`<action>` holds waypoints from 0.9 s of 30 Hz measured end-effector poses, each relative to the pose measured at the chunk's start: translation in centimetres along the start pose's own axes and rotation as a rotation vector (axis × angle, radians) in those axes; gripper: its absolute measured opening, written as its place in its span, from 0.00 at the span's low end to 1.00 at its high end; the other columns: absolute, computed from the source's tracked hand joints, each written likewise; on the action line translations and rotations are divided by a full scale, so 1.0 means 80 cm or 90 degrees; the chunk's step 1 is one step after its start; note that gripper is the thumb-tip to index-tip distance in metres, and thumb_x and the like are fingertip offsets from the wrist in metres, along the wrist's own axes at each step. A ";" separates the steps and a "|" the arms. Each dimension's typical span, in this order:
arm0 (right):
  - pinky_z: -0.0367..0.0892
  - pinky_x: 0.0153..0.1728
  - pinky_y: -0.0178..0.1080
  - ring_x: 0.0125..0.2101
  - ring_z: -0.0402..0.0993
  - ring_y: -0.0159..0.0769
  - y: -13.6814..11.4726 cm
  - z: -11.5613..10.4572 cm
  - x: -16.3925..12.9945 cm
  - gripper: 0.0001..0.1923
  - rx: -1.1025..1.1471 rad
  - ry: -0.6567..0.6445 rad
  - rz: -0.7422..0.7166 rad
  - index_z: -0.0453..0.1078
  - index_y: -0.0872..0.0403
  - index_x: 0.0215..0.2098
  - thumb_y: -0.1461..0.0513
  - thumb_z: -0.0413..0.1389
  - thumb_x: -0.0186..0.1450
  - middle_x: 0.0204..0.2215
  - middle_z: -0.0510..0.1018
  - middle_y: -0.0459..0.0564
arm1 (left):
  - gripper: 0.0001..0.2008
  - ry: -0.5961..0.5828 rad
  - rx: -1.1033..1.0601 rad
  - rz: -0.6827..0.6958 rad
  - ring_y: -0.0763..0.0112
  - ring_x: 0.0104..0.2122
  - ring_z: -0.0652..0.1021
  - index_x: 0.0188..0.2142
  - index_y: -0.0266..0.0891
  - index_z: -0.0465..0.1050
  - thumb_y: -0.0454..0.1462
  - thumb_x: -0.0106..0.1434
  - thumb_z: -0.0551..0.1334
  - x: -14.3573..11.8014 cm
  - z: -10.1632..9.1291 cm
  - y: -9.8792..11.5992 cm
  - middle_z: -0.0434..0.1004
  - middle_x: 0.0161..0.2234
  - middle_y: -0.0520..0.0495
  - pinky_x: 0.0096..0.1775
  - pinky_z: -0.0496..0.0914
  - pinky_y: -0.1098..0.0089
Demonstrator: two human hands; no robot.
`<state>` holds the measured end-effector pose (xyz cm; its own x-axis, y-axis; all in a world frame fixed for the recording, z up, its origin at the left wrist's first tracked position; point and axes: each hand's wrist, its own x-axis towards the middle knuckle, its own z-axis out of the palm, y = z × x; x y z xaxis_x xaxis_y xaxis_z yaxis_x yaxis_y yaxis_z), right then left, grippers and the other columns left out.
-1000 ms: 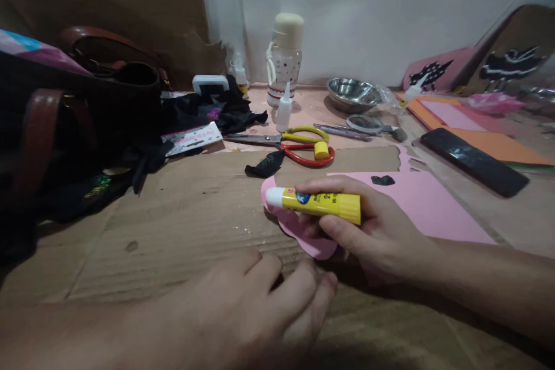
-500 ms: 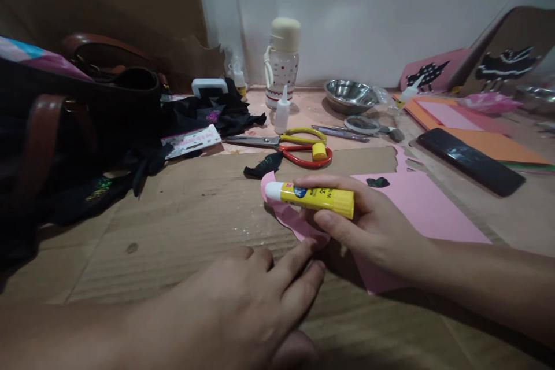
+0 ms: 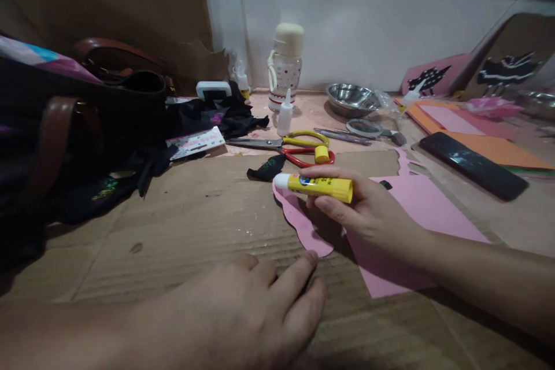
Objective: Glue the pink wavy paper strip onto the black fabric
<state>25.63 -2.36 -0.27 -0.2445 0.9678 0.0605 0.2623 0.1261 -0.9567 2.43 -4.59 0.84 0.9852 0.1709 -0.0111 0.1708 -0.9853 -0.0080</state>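
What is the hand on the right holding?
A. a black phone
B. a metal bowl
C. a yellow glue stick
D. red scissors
C: the right hand is wrapped around the yellow glue stick, held sideways over the pink paper, while the scissors lie untouched on the table behind it.

A glue stick (image 3: 319, 185) was held sideways in the right hand (image 3: 368, 214) over a paper sheet (image 3: 416, 214) laid on cardboard (image 3: 186, 225). The left hand (image 3: 243, 312) was rested nearer, just beside the sheet's edge. Scissors (image 3: 290, 144) were lain behind; a bag (image 3: 73, 133) far left.
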 end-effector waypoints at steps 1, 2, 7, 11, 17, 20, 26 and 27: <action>0.73 0.29 0.32 0.32 0.77 0.30 0.000 0.002 0.001 0.16 0.031 0.017 0.001 0.74 0.39 0.56 0.53 0.61 0.71 0.44 0.81 0.44 | 0.27 -0.002 -0.004 0.000 0.53 0.37 0.86 0.62 0.29 0.68 0.49 0.77 0.52 0.000 0.000 0.000 0.75 0.59 0.28 0.31 0.80 0.60; 0.72 0.29 0.31 0.32 0.76 0.29 -0.001 0.003 0.002 0.15 0.061 0.048 -0.009 0.74 0.40 0.56 0.55 0.61 0.71 0.41 0.81 0.44 | 0.27 0.000 -0.013 -0.005 0.53 0.38 0.86 0.62 0.29 0.68 0.49 0.77 0.53 -0.001 0.000 -0.001 0.75 0.59 0.28 0.32 0.81 0.60; 0.70 0.31 0.30 0.29 0.73 0.28 -0.008 0.004 0.005 0.08 0.136 0.196 -0.067 0.77 0.45 0.48 0.58 0.61 0.71 0.29 0.79 0.42 | 0.21 0.039 -0.090 -0.017 0.59 0.40 0.84 0.63 0.33 0.66 0.44 0.77 0.55 -0.011 -0.001 -0.005 0.77 0.57 0.31 0.38 0.81 0.64; 0.70 0.31 0.34 0.26 0.72 0.31 -0.005 -0.002 0.004 0.09 0.103 0.151 -0.079 0.78 0.49 0.45 0.55 0.60 0.71 0.24 0.77 0.43 | 0.22 0.041 -0.090 -0.027 0.60 0.43 0.84 0.66 0.36 0.62 0.42 0.77 0.56 -0.012 0.000 -0.005 0.70 0.64 0.33 0.41 0.79 0.65; 0.69 0.30 0.37 0.28 0.71 0.34 0.006 0.001 0.006 0.09 0.142 0.132 -0.063 0.78 0.45 0.48 0.55 0.59 0.72 0.28 0.76 0.44 | 0.35 -0.003 -0.113 -0.063 0.54 0.50 0.82 0.70 0.34 0.57 0.51 0.73 0.60 0.001 -0.004 -0.007 0.63 0.68 0.28 0.43 0.77 0.63; 0.70 0.32 0.38 0.29 0.72 0.34 0.004 -0.001 0.003 0.09 0.134 0.122 -0.054 0.78 0.45 0.48 0.53 0.60 0.72 0.28 0.76 0.44 | 0.28 -0.044 -0.118 -0.015 0.58 0.44 0.84 0.69 0.33 0.59 0.42 0.74 0.60 -0.003 -0.011 -0.011 0.67 0.66 0.30 0.39 0.77 0.63; 0.70 0.29 0.36 0.26 0.71 0.32 -0.001 -0.008 -0.004 0.12 0.099 0.106 -0.056 0.78 0.47 0.45 0.50 0.62 0.70 0.25 0.76 0.43 | 0.22 -0.018 -0.090 0.025 0.64 0.34 0.82 0.66 0.42 0.64 0.39 0.75 0.58 -0.012 -0.015 -0.008 0.70 0.66 0.45 0.30 0.74 0.64; 0.70 0.29 0.35 0.26 0.71 0.32 -0.002 -0.007 -0.004 0.11 0.106 0.113 -0.053 0.79 0.47 0.44 0.51 0.62 0.69 0.26 0.76 0.43 | 0.24 -0.009 -0.092 0.014 0.64 0.36 0.82 0.67 0.42 0.63 0.39 0.74 0.59 -0.010 -0.014 -0.008 0.67 0.68 0.43 0.32 0.75 0.64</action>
<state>26.20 -2.53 0.00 -0.0868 0.9804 0.1766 0.0866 0.1840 -0.9791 1.52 -4.12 1.97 0.9887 0.1480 -0.0238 0.1499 -0.9793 0.1363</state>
